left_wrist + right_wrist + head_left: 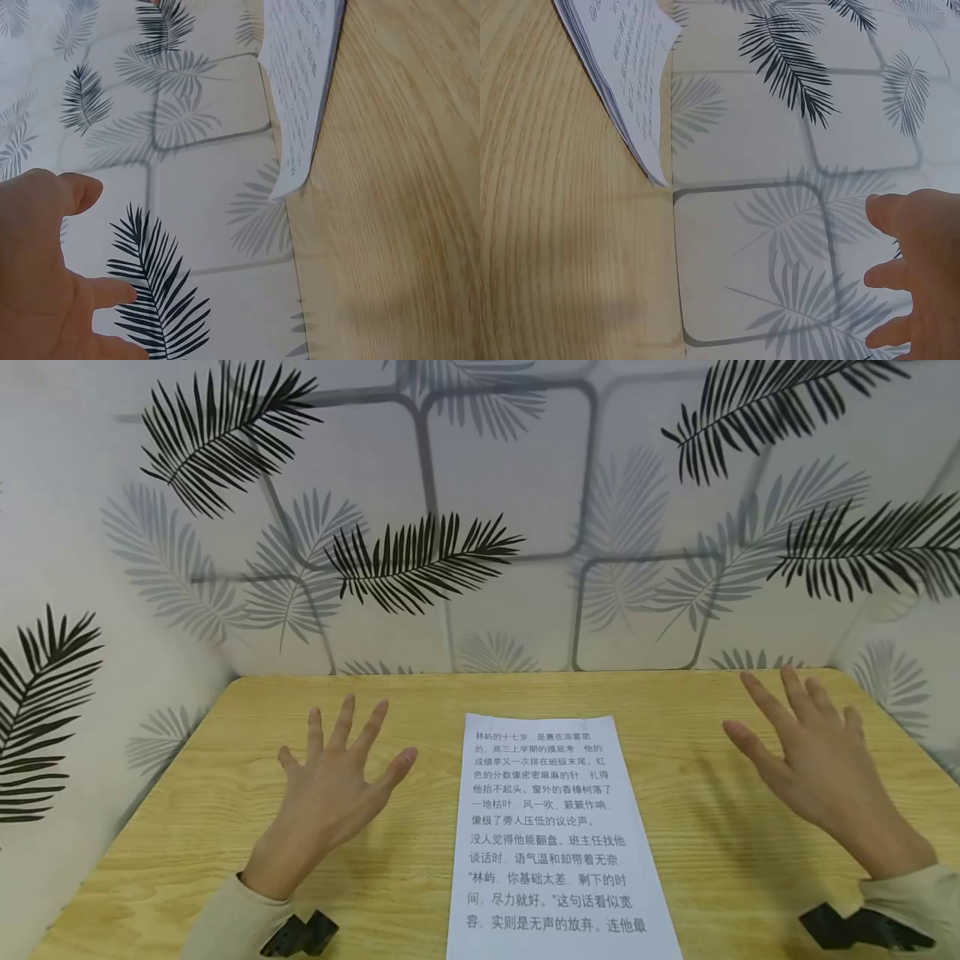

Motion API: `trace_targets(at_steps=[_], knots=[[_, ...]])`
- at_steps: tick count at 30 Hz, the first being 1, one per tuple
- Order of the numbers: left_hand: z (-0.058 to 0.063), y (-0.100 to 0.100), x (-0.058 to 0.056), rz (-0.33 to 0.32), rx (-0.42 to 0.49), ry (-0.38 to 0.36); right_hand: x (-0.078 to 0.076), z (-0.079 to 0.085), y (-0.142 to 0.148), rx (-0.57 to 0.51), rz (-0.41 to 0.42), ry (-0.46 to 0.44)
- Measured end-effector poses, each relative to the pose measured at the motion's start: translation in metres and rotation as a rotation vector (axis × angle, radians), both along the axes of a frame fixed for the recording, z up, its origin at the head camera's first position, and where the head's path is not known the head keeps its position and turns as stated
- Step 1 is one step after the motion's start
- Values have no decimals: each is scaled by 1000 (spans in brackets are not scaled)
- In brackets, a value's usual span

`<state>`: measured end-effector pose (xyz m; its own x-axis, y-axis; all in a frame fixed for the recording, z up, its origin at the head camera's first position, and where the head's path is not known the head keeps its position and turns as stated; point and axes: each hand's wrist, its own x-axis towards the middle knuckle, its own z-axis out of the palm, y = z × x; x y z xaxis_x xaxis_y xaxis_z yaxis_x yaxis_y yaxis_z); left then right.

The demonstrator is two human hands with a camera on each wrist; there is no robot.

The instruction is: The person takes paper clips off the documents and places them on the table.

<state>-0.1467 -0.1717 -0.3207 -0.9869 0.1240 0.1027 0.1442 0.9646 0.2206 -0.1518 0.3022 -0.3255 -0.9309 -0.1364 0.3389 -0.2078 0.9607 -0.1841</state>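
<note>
A stack of white paper sheets (551,827) printed with Chinese text lies on the wooden table between my hands. My left hand (333,793) is held over the table to the left of the stack, its fingers spread and holding nothing. On the other side, my right hand (817,760) hovers with fingers spread, also holding nothing. Both wrist views show the stack's edge, with several sheets (304,90) layered and a corner lifted, and the hands apart from it. The left wrist view shows part of the left hand (45,262); the right wrist view shows part of the right hand (930,262).
The light wooden table (405,868) runs back to a wall (510,468) with printed leaves and rounded grey lines. Another patterned wall (60,693) stands along the left. Dark straps with small black devices (300,935) sit on both wrists.
</note>
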Motion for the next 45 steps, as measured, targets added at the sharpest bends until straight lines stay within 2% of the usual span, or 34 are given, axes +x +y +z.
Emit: trace_targets(at_steps=[5, 8, 11, 14, 17, 25, 29, 33, 38, 45], knots=[[1, -5, -1, 22, -27, 3, 0, 4, 3, -3, -22, 13], [2, -7, -4, -10, 31, 1, 0, 5, 4, -70, 13, -14], [0, -10, -9, -86, 195, -16, 0, 5, 2, -218, 77, -146], [-3, -14, -15, -149, 383, -73, -1, 2, -1, -393, 127, -339], [-10, -15, -20, -151, 493, -135, -2, -5, -3, -492, 157, -467], [-32, 1, -22, -137, 614, -249, -2, -26, -10, -683, 264, -569], [-38, 8, -22, -151, 796, -342, -1, -32, -17, -808, 295, -646], [-42, 10, -22, -178, 999, -465, 0, -35, -23, -876, 290, -707], [-47, 12, -21, -174, 1141, -621, -1, -38, -28, -960, 306, -770], [-55, 21, -22, -147, 1353, -728, -5, -50, -31, -1241, 433, -943]])
